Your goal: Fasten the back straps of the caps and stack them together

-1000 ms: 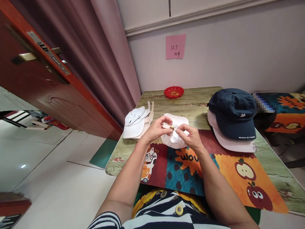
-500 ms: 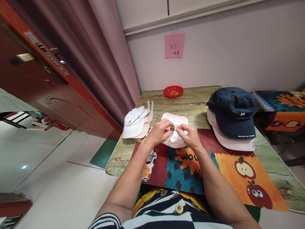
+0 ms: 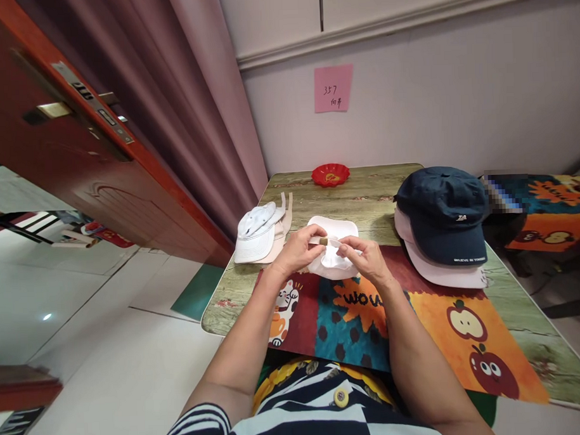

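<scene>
A white baseball cap (image 3: 337,271) lies at the middle of the table with its brim toward the wall and its inside partly showing. Its back strap (image 3: 334,242) is stretched between my two hands, and a brass-coloured buckle (image 3: 324,241) sits on it. My left hand (image 3: 299,249) is closed, pinching the strap at the buckle between thumb and fingers. On the other side, my right hand (image 3: 365,258) pinches the strap too, its fingers curled. Part of the cap is hidden behind both hands.
Light caps (image 3: 256,234) with loose straps are stacked at left. A taller stack, topped by a navy cap (image 3: 445,215), stands at right. A red scalloped dish (image 3: 330,175) is at the back. A patterned mat (image 3: 351,329) covers the table's front; a wooden door (image 3: 103,186) stands at left.
My hands have drawn slightly apart, the right one moving a little to the right. More of the strap and the buckle shows between them now.
</scene>
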Action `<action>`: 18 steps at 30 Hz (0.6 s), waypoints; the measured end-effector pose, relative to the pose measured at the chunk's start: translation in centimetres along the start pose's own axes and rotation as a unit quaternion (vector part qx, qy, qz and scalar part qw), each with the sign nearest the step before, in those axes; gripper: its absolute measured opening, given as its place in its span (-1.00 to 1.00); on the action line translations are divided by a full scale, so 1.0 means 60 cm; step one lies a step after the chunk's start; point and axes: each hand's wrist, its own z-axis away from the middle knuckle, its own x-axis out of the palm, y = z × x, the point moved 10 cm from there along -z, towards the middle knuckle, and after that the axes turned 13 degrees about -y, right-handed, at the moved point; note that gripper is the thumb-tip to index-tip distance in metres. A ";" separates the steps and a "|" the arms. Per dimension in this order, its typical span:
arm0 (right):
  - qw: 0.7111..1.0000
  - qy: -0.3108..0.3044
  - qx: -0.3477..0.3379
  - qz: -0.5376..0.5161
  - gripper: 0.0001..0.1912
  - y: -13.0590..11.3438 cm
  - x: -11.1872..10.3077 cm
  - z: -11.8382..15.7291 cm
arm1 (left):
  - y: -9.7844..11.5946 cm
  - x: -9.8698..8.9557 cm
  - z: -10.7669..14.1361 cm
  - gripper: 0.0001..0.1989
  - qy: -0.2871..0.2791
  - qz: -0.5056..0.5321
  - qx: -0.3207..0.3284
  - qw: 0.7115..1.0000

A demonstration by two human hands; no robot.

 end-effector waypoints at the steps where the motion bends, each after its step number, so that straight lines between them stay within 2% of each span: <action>1: 1.000 -0.014 0.006 -0.012 -0.62 0.005 -0.002 0.001 | -0.009 -0.007 0.001 -0.76 0.003 0.029 -0.013 1.000; 4: 0.998 -0.037 0.014 -0.051 -0.61 0.019 -0.007 0.003 | -0.025 -0.009 0.000 -0.71 -0.037 0.107 -0.037 0.993; 9: 0.998 -0.011 0.007 -0.060 -0.56 0.022 -0.007 0.000 | -0.029 0.014 0.002 -0.71 -0.121 0.197 -0.062 0.971; 12: 1.000 0.006 0.001 -0.030 -0.55 0.018 -0.002 -0.002 | -0.030 0.016 0.003 -0.72 -0.124 0.211 -0.068 0.967; 18: 1.000 -0.012 -0.003 0.000 -0.66 0.016 0.015 -0.005 | -0.035 0.013 0.004 -0.70 -0.115 0.230 -0.071 0.964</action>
